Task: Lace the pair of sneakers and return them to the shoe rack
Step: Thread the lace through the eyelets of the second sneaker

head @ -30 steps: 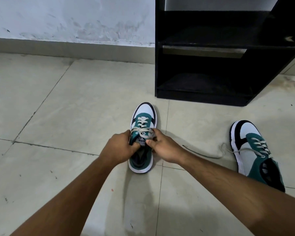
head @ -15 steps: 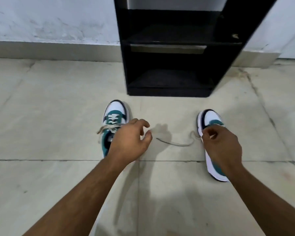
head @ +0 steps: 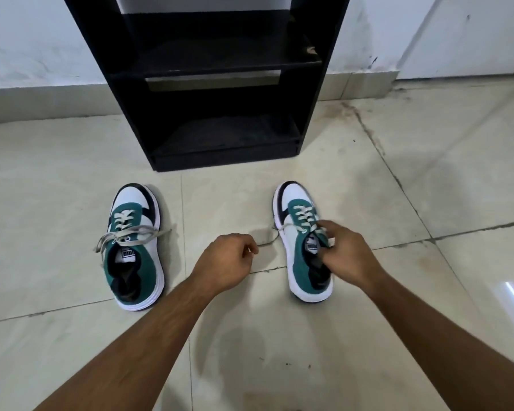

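Two green, white and black sneakers stand on the tiled floor, toes toward the black shoe rack [head: 220, 84]. The left sneaker [head: 135, 250] has beige laces crossed over its tongue, with the ends hanging loose to both sides. My left hand [head: 224, 264] hovers between the two shoes, fingers curled around the end of a lace [head: 267, 240] that runs from the right sneaker. My right hand [head: 346, 255] grips the right sneaker [head: 301, 241] at its tongue and upper laces, covering part of the opening.
The rack's two visible shelves hold nothing. It stands against a white wall [head: 33, 40] with a tiled skirting. Pale floor tiles [head: 428, 173] with dark grout lines stretch around the shoes; a stained seam runs diagonally at the right.
My hands left the left sneaker, its laces now loose. My right hand moved to the right sneaker and took hold of it. My left hand moved to the lace between the shoes. The view shifted right.
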